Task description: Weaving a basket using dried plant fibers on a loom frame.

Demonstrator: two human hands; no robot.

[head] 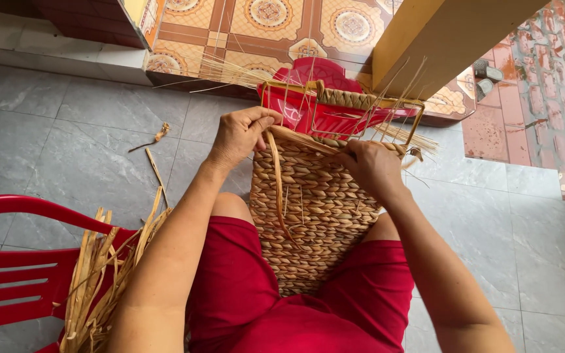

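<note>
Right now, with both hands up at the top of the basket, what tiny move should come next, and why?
Probably the left hand should pull its loose strand snug across the rim. The strand hangs slack down the woven basket, while the right hand pinches the rim's top row and thin stakes stand bare above it.

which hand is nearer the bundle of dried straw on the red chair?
Left. The left hand grips the woven basket's rim on the side towards the straw bundle lying on the red chair. The right hand holds the rim farther across, away from the bundle.
</note>
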